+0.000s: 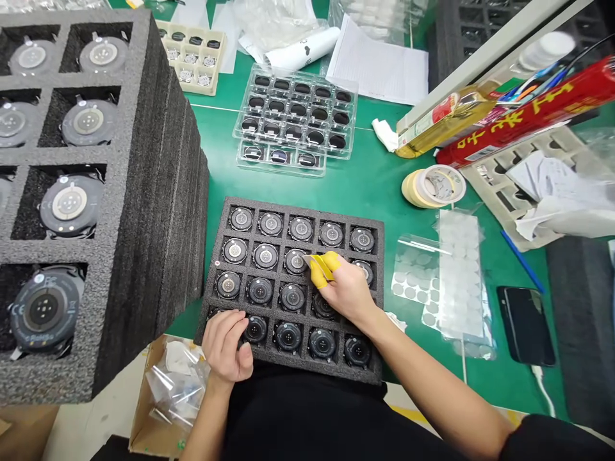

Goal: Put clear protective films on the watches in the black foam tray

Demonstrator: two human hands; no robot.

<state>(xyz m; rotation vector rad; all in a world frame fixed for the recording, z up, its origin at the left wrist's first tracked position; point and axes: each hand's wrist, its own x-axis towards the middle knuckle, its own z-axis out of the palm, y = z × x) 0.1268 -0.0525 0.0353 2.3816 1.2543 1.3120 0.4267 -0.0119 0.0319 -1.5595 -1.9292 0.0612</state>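
Note:
A grey foam tray [302,206] lies before me, its pockets holding round smartwatch bodies with their sensor backs up. My right hand [343,282], yellow finger cots on thumb and forefinger, pinches a small pale pointed piece [307,259]; its exact kind is unclear. The piece's tip meets a smartwatch [295,261] in the second row. My left hand [227,346] rests over the tray's lower left corner. Its fingers are loosely bent and the thumb stands apart, with nothing visible in them. Fingertips lie beside a front-row smartwatch [255,329].
A tall stack of foam trays [158,192] rises at left. Clear trays of dark lenses [295,118] stand behind. To the right are tape rolls [435,186], sticker sheets [459,275], a phone [526,325], a blue stick [522,261] and a bottle [425,128]. An open box [144,410] sits below.

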